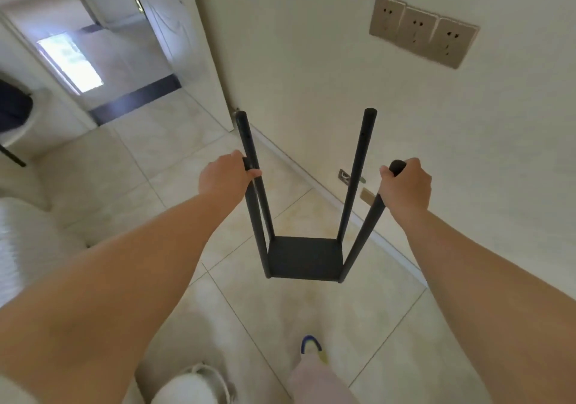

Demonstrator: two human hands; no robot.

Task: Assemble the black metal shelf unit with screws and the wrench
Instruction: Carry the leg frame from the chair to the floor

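The black metal shelf unit (pixel 304 258) stands upright on the tiled floor beside the wall: one square shelf at the bottom with four thin black poles rising from its corners. My left hand (pixel 226 176) grips the top of the near left pole (pixel 254 213). My right hand (pixel 405 185) is closed round the top of the near right pole (pixel 364 232). The two far poles (pixel 358 166) stand free and reach higher in view. No screws or wrench are in sight.
A cream wall with a row of three sockets (pixel 424 31) runs on the right, with a skirting board below. An open doorway (pixel 131 70) lies at the upper left. My feet (pixel 311 346) stand on the tiles just below the unit. Something white (pixel 34 235) sits at the left.
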